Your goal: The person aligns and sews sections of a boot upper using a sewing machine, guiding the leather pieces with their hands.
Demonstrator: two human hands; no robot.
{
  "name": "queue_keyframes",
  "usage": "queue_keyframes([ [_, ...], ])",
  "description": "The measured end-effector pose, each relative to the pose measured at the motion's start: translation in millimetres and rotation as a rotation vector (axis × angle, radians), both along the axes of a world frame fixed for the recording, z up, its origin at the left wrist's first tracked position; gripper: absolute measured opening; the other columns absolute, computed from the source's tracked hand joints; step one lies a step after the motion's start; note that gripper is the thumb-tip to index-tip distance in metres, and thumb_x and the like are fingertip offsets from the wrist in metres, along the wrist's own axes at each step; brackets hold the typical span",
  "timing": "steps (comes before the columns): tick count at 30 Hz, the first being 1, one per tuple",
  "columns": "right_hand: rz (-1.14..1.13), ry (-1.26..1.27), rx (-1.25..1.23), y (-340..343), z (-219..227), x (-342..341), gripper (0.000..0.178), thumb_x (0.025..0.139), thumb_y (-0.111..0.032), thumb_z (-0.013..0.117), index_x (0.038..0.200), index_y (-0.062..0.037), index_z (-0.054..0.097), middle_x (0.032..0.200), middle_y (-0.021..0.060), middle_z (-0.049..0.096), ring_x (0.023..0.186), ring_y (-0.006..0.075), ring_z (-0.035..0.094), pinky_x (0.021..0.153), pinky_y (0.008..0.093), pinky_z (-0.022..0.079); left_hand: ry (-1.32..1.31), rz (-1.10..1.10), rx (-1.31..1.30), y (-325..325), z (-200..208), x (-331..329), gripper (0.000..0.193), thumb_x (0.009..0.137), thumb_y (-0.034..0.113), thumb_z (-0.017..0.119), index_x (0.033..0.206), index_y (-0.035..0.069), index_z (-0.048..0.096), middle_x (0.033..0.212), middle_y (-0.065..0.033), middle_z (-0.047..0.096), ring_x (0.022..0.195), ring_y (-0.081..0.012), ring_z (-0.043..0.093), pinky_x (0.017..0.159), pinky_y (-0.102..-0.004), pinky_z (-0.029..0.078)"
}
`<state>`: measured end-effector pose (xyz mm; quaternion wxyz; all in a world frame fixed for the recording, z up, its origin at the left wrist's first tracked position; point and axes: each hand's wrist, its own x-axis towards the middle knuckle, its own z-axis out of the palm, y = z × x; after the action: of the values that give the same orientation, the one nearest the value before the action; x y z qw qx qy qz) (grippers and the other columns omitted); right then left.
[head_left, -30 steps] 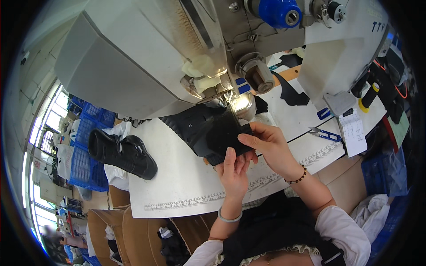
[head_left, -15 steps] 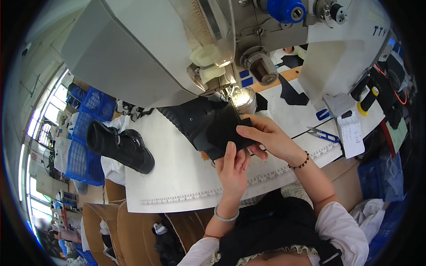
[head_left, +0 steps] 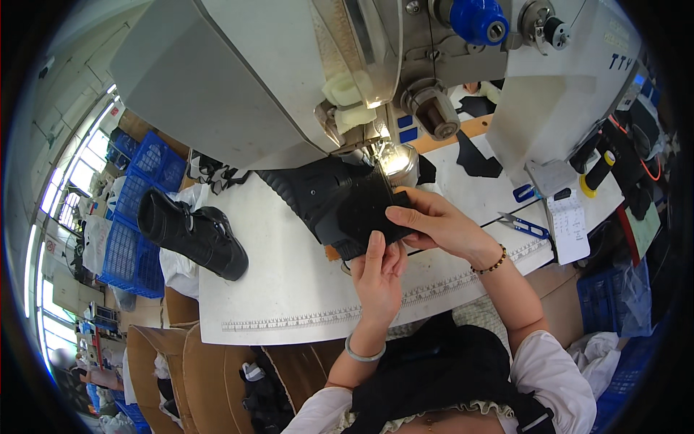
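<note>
A black shoe upper [head_left: 329,202] with a ribbed panel and a small eyelet lies under the lit needle area of a large sewing machine [head_left: 217,79]. My right hand [head_left: 444,223] pinches its right edge, thumb on top and fingers underneath. At the near edge, my left hand [head_left: 378,282] is closed on the same upper, its thumb on top and the other fingers partly hidden below. The needle itself is hard to make out behind the machine head. A finished black boot [head_left: 195,235] lies on its side on the white table [head_left: 289,289] to the left.
Blue-handled thread snips [head_left: 524,226], a paper pad [head_left: 567,228] and a black thread spool [head_left: 598,173] lie at the right. A black cut piece [head_left: 477,157] is beyond the upper. Blue baskets [head_left: 130,257] stand at left, cardboard boxes [head_left: 217,376] below the table edge.
The view has shifted slightly, so the machine sits a little farther right in the picture. My right fingers under the upper have drawn in a little; both hands keep their hold.
</note>
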<state>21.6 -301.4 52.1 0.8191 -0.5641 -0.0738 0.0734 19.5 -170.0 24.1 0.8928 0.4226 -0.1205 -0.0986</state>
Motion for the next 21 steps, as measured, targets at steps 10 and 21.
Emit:
queue_keyframes([
  [10, -0.171, -0.030, 0.113, 15, -9, 1, 0.015, 0.087, -0.022, 0.061, 0.083, -0.0081, 0.057, 0.063, -0.0090, 0.046, 0.049, -0.0021, 0.036, 0.042, 0.0141, 0.026, 0.025, 0.030, 0.083, 2, 0, -1, 0.042, 0.096, 0.027, 0.037, 0.060, 0.007, 0.039, 0.051, 0.0033, 0.031, 0.047, -0.0082, 0.030, 0.045, -0.0236, 0.023],
  [21, -0.170, -0.082, 0.106, 12, -10, 1, 0.016, 0.087, -0.022, 0.061, 0.088, -0.0065, 0.059, 0.064, -0.0081, 0.050, 0.048, -0.0024, 0.036, 0.041, 0.0157, 0.026, -1.549, 0.602, 1.409, 42, 46, 35, 0.040, 0.063, 0.000, 0.060, 0.103, -0.004, 0.057, 0.105, -0.0165, 0.057, 0.102, -0.0287, 0.055, 0.085, -0.0390, 0.045],
])
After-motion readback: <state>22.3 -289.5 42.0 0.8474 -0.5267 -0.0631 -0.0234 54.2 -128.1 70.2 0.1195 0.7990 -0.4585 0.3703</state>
